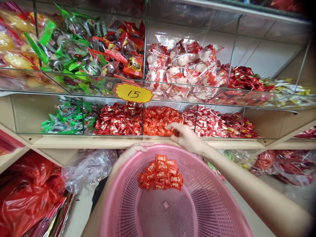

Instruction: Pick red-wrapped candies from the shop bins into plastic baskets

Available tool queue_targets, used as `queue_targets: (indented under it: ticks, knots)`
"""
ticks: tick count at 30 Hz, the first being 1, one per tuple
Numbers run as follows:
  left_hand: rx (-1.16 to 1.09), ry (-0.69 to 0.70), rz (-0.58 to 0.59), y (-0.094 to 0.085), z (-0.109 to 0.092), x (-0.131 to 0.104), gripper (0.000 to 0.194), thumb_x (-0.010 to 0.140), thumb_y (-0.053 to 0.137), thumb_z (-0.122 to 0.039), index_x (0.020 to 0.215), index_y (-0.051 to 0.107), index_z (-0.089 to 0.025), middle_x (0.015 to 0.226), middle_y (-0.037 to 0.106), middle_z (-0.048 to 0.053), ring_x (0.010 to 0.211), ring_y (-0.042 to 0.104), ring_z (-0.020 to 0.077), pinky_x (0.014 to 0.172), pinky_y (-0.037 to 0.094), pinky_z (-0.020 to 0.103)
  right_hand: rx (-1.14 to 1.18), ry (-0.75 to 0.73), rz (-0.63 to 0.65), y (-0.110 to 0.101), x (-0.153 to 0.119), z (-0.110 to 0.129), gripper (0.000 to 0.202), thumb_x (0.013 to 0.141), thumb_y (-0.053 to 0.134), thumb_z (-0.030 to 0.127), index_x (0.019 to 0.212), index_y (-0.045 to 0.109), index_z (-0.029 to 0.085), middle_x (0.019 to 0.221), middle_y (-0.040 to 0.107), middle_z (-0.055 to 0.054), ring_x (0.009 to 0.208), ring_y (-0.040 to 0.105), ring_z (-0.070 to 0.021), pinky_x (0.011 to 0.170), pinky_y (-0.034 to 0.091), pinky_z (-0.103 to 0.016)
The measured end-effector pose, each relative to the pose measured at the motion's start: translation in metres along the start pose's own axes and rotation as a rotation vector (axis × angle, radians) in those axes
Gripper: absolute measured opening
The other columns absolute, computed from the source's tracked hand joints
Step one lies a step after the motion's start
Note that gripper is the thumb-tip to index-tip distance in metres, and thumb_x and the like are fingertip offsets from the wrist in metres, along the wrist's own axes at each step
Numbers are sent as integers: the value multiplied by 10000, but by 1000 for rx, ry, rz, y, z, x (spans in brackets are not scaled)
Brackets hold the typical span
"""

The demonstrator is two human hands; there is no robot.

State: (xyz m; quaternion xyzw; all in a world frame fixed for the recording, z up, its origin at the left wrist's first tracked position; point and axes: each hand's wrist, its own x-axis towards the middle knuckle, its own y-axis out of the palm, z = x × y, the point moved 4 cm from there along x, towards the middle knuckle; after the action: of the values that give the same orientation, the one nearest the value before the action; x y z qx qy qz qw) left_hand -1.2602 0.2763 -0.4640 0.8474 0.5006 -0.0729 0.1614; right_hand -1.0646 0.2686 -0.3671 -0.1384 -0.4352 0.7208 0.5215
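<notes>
A pink perforated plastic basket (pixel 118 184) is tilted in front of me, its far rim just below the shelf edge. My left hand (pixel 137 148) grips that rim on the left side, fingers over the top. Inside the basket lies a pile of small orange-red wrapped candies (pixel 161 174) with pale lettering. Similar orange-red candies (pixel 160 115) fill the middle compartment of the lower shelf. At the front right of this compartment is my right hand (pixel 184 135), fingers curled down among the packets. Whatever sits between its fingertips is hard to make out.
Glass dividers (pixel 143 118) separate the bins, and a glass strip (pixel 98 84) fronts the upper shelf. A yellow price tag (pixel 134 93) reads 15. Dark red candies (pixel 118 118) and red-white candies (pixel 209 120) flank the middle bin. A red plastic bag (pixel 29 194) lies lower left.
</notes>
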Motion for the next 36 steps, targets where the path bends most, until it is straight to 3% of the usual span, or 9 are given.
queue_targets:
  ticks: [3,6,13,16,19,23,27,31,36]
  knots:
    - [13,24,16,-2,1,5,422,586,585,-114,981,707,-202,1225,625,-5,1237,456,212,1082,266,291,462,143,158,37,-22,6,95,733,535,187,821,523,154,749,538,7,644,460,-98,636,396,-253]
    - [25,28,18,-6,3,8,414,603,577,-111,990,701,-191,1225,625,-4,1256,433,201,1096,231,277,710,289,219,63,-36,-1,214,686,646,281,781,494,163,705,503,38,614,443,-82,626,390,-252]
    - [-10,-2,20,-2,3,-1,455,677,548,-161,1122,639,-195,1205,635,10,1194,498,208,1055,308,323,674,318,204,59,-54,-34,349,689,685,430,809,495,162,630,446,68,551,424,-79,554,358,-250]
    - [-22,-12,0,0,2,-4,477,669,562,-157,1139,631,-189,1207,633,18,1154,531,214,1031,333,314,533,307,215,55,-64,-41,318,727,654,435,812,509,164,633,442,59,559,441,-94,544,370,-259]
    - [-30,-18,-25,1,1,-4,493,650,581,-150,1140,633,-182,1216,626,23,1103,563,219,993,365,303,180,258,202,50,-73,-42,263,754,639,391,842,543,162,647,494,31,604,486,-132,578,405,-285]
    - [-43,-35,-32,2,1,-5,490,649,586,-160,1136,636,-177,1198,637,26,1076,578,220,970,381,302,-317,82,222,46,-79,-32,172,789,593,179,953,565,136,956,608,-98,892,577,-218,776,458,-337]
    - [-36,-48,-38,1,1,-5,493,646,585,-162,1136,637,-187,1202,637,23,1089,574,219,988,366,310,-750,107,303,49,-77,-24,254,765,488,-6,971,581,109,1004,604,-140,879,609,-224,739,492,-324]
    - [14,11,6,0,-1,-3,487,653,570,-163,1134,642,-180,1232,618,29,1134,543,225,1002,353,311,-901,84,355,56,-68,-13,348,723,422,-84,934,612,118,979,628,-128,812,624,-200,727,505,-297]
    - [61,13,13,0,-3,-3,478,646,559,-182,1114,656,-192,1267,593,23,1217,473,240,1039,320,332,-956,101,295,65,-60,-9,423,672,416,-131,960,629,94,937,648,-145,760,641,-195,664,512,-272]
